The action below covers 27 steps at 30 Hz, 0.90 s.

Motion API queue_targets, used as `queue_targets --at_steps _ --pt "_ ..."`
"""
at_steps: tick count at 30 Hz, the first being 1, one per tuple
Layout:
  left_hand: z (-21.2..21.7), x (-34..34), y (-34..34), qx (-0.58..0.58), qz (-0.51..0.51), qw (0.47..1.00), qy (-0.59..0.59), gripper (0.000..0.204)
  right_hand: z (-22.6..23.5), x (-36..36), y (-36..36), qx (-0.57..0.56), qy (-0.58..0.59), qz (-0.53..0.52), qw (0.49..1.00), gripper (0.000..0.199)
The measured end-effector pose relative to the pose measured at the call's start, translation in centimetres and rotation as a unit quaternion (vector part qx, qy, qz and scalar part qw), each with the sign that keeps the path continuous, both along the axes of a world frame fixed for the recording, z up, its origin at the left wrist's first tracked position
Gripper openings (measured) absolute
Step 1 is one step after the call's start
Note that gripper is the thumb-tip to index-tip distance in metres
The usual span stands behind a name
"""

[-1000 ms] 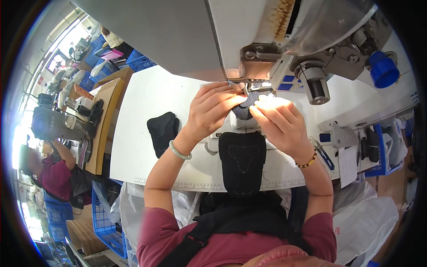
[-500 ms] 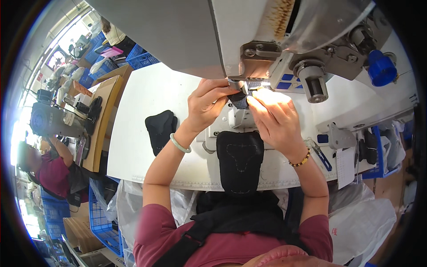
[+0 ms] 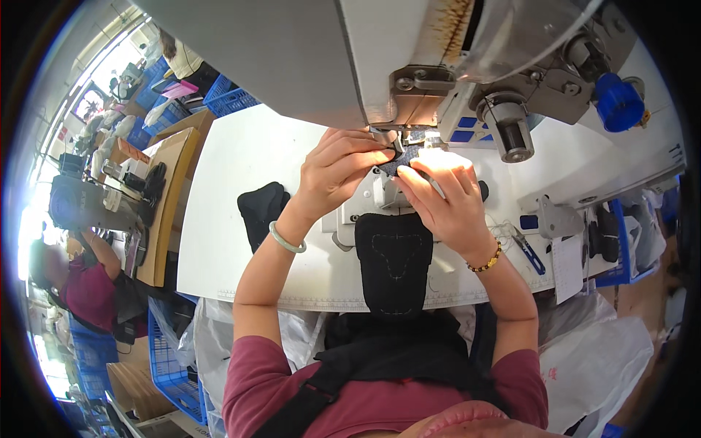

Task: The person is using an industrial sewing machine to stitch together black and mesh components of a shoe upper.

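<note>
Because the dark fabric piece [image 3: 399,162] looks light and pliable, its edges probably suit gripping, with the left hand [image 3: 337,172] and right hand [image 3: 447,196] pinching it between them beneath the sewing machine [image 3: 292,58].

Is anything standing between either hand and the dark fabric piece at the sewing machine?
Nothing visible does: the left hand and right hand both hold the dark fabric piece at the sewing machine.

1. I see a maroon, short-sleeved fabric shirt [image 3: 365,403].
2. Black cloth apron [image 3: 398,352], broad black strap [image 3: 307,401].
3. Left wrist [image 3: 293,221]: smooth, round, pale-green bangle [image 3: 285,244].
4. Right wrist [image 3: 478,246]: dark bead bracelet [image 3: 492,261] with gold-coloured beads.
</note>
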<state>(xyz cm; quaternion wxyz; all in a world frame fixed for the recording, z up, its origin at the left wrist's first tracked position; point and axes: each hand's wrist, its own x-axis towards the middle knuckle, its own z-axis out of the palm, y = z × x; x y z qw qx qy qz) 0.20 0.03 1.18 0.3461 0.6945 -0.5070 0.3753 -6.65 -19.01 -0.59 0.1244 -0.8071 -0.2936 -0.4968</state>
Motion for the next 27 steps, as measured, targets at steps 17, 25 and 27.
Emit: queue_targets --at_steps 17,25,27 --pt "1.1 -2.4 -0.6 0.068 0.062 0.996 0.02 0.026 0.0 0.2 -0.5 0.048 0.017 0.034 0.998 0.029" --pt "1.3 -3.5 -1.0 0.11 0.123 0.986 -0.024 0.032 0.6 -0.1 -0.7 0.053 0.033 0.013 0.998 0.022" --pt "1.4 -3.7 -0.9 0.111 0.127 0.986 -0.019 0.031 0.6 -0.1 -0.5 0.059 0.028 0.001 0.998 0.021"
